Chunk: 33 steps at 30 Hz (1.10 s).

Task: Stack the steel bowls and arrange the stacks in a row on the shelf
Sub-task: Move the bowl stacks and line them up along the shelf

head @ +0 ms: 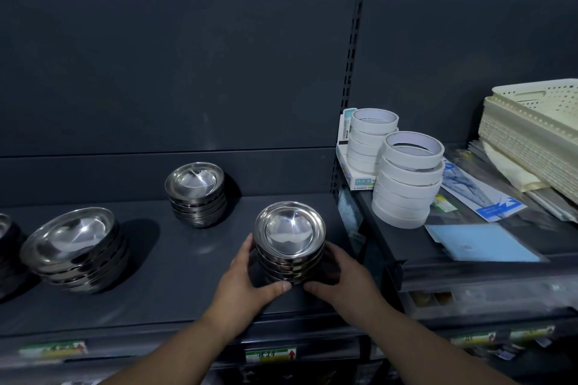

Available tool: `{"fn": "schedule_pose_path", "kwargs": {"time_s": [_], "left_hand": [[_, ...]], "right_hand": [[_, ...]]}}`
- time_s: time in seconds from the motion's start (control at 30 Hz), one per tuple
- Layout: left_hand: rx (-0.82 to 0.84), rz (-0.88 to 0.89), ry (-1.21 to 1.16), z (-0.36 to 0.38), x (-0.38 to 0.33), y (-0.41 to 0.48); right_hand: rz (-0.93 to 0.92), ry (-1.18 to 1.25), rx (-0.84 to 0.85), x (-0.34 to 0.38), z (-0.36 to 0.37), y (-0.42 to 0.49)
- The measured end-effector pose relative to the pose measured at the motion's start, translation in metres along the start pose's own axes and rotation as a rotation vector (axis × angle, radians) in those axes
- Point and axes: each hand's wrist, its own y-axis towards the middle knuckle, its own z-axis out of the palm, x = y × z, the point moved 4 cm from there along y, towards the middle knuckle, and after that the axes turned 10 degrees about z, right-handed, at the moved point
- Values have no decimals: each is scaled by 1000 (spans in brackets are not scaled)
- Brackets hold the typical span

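A stack of several small steel bowls [289, 228] stands near the front right of the dark shelf [175, 272]. My left hand [247, 281] grips its left side and my right hand [339, 278] grips its right side, thumbs meeting at the front of its base. A second small stack [195, 192] sits further back, left of centre. A stack of larger bowls [75, 247] leans at the left. At the far left edge, part of another bowl stack [4, 228] shows.
A slotted upright post [348, 87] divides the shelf from the right bay. There stand two piles of white tape rolls [406, 178], cream plastic baskets [531, 134], packets and a blue sheet [481, 242]. Price labels [270, 355] line the shelf's front edge.
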Motion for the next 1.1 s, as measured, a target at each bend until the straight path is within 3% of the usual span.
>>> {"fn": "schedule_pose_path", "kwargs": {"time_s": [0.47, 1.1], "left_hand": [[1, -6, -118, 10, -3, -6], [-25, 32, -72, 20, -15, -12]], "right_hand": [[23, 55, -80, -11, -3, -9], [0, 74, -62, -15, -10, -18]]}}
